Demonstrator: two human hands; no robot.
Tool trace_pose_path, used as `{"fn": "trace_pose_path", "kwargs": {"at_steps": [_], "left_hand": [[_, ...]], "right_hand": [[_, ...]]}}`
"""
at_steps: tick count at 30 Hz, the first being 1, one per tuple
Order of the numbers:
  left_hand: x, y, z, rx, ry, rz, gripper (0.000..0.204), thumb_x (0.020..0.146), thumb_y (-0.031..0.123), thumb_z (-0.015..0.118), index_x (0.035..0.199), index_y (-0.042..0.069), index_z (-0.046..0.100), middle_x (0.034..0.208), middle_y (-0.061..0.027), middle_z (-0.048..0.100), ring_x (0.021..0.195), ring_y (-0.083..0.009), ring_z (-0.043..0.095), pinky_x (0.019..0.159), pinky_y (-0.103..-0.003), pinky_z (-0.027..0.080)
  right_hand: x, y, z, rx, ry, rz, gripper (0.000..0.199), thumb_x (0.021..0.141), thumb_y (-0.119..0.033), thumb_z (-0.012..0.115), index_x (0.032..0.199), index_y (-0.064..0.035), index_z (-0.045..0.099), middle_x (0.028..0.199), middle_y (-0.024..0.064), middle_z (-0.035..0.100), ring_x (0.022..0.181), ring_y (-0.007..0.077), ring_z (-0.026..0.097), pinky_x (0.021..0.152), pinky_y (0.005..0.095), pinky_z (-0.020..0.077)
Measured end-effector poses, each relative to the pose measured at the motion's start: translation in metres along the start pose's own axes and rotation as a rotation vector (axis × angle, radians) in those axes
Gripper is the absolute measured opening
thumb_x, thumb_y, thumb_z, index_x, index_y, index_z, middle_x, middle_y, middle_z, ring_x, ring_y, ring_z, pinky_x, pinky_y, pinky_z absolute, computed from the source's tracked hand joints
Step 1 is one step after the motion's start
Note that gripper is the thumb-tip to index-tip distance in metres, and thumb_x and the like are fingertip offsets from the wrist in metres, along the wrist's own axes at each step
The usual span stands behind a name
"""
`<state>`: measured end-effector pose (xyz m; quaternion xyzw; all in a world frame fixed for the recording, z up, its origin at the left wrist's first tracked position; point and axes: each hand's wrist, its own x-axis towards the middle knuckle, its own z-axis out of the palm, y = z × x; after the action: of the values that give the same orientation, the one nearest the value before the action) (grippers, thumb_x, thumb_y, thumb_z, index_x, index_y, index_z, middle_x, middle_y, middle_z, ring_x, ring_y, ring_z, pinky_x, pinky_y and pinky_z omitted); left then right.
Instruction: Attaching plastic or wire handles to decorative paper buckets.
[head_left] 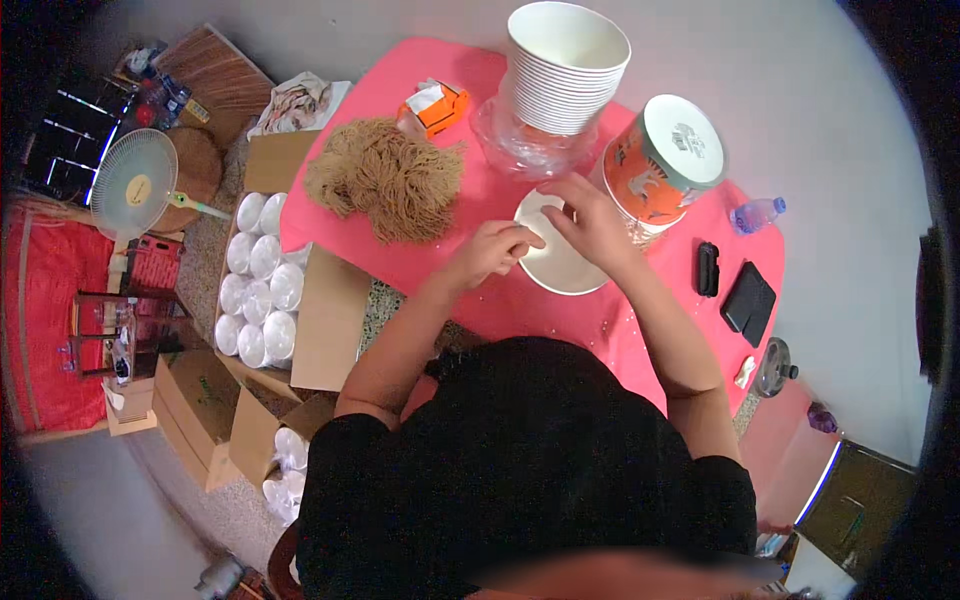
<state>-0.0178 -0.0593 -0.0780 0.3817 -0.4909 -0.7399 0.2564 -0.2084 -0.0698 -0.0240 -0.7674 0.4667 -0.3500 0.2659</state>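
Both hands, left hand (497, 248) and right hand (590, 222), fingers curled, grip one white bowl (556, 262) at the pink counter (520, 305) front edge; tall bowl stack (565, 68) waits untouched

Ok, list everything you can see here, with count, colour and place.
table: one, pink, centre
lid: one, white, table front, under both hands
cup stack: one, white, table back
tub: one, orange with white lid, right of stack
fibre pile: one, tan, table left
small box: one, orange, table back
wallet: one, black, table right
bottle: one, clear, right edge
fan: one, white, floor left
left hand: on lid
right hand: on lid
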Motion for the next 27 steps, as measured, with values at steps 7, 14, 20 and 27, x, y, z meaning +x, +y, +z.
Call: {"fn": "trace_pose_path", "kwargs": {"at_steps": [7,14,20,27], "left_hand": [[0.004,-0.004,-0.010,-0.446,-0.041,-0.197,0.019,0.092,0.022,0.044,0.082,0.008,0.052,0.062,0.0064,0.035,0.048,-0.0002,0.029,0.038,-0.017,0.018],[0.003,0.002,-0.012,-0.235,-0.038,-0.192,0.021,0.091,0.023,0.045,0.082,0.007,0.055,0.069,0.0033,0.044,0.047,-0.0010,0.029,0.038,-0.016,0.020],[-0.003,-0.015,-0.017,0.165,0.105,0.287,0.023,0.085,0.019,0.059,0.103,0.003,0.060,0.086,0.0013,0.056,0.061,-0.0064,0.050,0.054,-0.023,0.041],[-0.010,-0.001,-0.003,0.338,0.150,0.223,0.017,0.085,0.016,0.060,0.096,0.003,0.061,0.078,0.0024,0.058,0.069,-0.0067,0.052,0.062,-0.023,0.043]], "right_hand": [[-0.020,0.009,0.017,-0.162,-0.031,-0.468,0.019,0.070,-0.006,0.066,0.089,-0.0049,0.065,0.083,0.0088,0.060,0.070,0.0229,0.060,0.061,0.0322,0.0490],[-0.022,0.013,0.016,-0.056,-0.137,-0.258,0.007,0.074,-0.006,0.064,0.077,-0.0026,0.058,0.077,0.0090,0.059,0.065,0.0279,0.059,0.057,0.0356,0.0461],[-0.017,-0.003,-0.021,-0.262,-0.165,-0.238,0.008,0.082,-0.013,0.057,0.083,-0.0051,0.056,0.079,0.0105,0.059,0.067,0.0304,0.059,0.058,0.0392,0.0467],[-0.007,-0.015,-0.024,-0.236,-0.297,-0.322,0.011,0.081,-0.013,0.057,0.084,-0.0026,0.057,0.079,0.0127,0.057,0.074,0.0321,0.057,0.062,0.0404,0.0451]]}}
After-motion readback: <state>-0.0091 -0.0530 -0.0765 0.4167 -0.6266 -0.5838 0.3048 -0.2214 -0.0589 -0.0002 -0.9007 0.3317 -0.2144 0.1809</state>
